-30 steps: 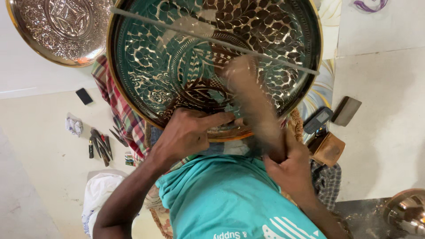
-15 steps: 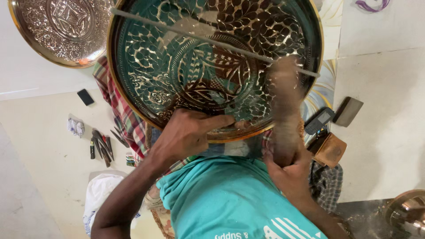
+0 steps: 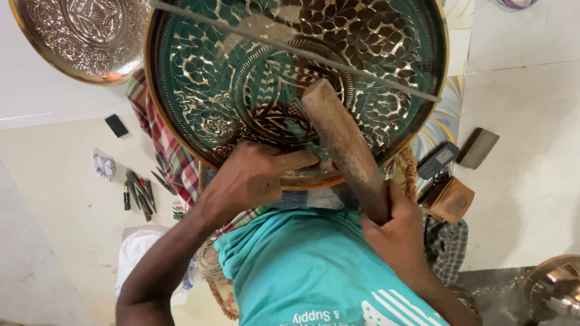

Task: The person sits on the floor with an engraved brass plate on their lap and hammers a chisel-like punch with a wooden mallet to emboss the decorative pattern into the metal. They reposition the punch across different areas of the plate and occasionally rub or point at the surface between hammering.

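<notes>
A large round engraved metal plate (image 3: pixel 199 72), dark green with shiny leaf patterns and a brass rim, fills the top of the view over my lap. My left hand (image 3: pixel 251 178) lies on its near rim with the fingers closed together and pointing right; what they pinch is hidden. My right hand (image 3: pixel 396 232) grips the lower end of a thick wooden mallet (image 3: pixel 341 142), which slants up and left, its top end over the plate's centre. A thin metal rod (image 3: pixel 362 73) lies across the plate.
A second engraved plate (image 3: pixel 84 36) sits at top left. A checked cloth (image 3: pixel 163 142) hangs under the big plate. Several chisels (image 3: pixel 139 190) and a small black object (image 3: pixel 116 125) lie on the floor at left. A phone (image 3: pixel 439 160), a brown box (image 3: pixel 453 200) and a shiny vessel (image 3: pixel 556 287) are at right.
The mallet was raised to the right half a second ago; now it has swung down and left over the plate's centre. My left hand has stayed at the rim.
</notes>
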Motion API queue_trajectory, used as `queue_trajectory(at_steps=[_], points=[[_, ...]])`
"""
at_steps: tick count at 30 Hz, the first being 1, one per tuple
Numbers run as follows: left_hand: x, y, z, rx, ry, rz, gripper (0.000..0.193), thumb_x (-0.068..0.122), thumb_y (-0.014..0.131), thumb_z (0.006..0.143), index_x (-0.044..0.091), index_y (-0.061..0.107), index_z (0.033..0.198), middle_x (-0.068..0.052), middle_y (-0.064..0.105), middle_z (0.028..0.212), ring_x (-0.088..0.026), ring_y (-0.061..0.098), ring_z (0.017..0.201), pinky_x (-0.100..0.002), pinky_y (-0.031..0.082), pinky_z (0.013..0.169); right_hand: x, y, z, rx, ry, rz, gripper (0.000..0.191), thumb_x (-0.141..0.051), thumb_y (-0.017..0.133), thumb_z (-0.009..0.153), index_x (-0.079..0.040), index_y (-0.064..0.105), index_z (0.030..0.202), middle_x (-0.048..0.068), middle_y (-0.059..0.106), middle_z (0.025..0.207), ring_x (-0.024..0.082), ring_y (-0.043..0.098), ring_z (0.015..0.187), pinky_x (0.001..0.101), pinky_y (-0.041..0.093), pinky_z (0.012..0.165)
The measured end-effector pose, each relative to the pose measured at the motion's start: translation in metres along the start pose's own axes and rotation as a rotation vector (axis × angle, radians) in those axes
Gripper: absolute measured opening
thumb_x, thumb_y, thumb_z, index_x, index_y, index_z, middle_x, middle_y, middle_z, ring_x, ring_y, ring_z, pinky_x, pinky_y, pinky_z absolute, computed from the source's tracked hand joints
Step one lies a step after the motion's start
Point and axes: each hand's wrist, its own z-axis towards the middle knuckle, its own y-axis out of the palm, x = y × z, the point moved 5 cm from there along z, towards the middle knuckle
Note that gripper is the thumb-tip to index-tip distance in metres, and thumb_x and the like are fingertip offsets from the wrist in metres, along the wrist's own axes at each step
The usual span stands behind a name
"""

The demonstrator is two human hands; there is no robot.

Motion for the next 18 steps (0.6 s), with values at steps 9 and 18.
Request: queue_trajectory(at_steps=[9,18], points=[[0.002,-0.003,0.001,0.009,0.000,-0.009,0.064,-0.001,0.065,0.063,0.017,0.072,0.124,-0.017,0.071,0.076,-0.034,0.068,0.063,-0.045,0.054,0.058,-0.011,0.004,0.005,0.102,0.004,0.263,0.027,-0.011,0.073,0.083,0.003,0.064,0.104,0.019,0.070,0.087,0.026,0.068,0.078,0.0381,0.054,0.070],[0.004,-0.011,-0.005,0.227,0.034,-0.152,0.056,-0.010,0.064,0.070,0.010,0.072,0.122,-0.016,0.076,0.094,-0.029,0.074,0.076,-0.039,0.059,0.069,0.006,0.002,-0.012,0.087,0.019,0.239,0.027,-0.002,0.080,0.080,0.001,0.065,0.102,0.007,0.069,0.084,0.010,0.064,0.074,0.0285,0.052,0.067]])
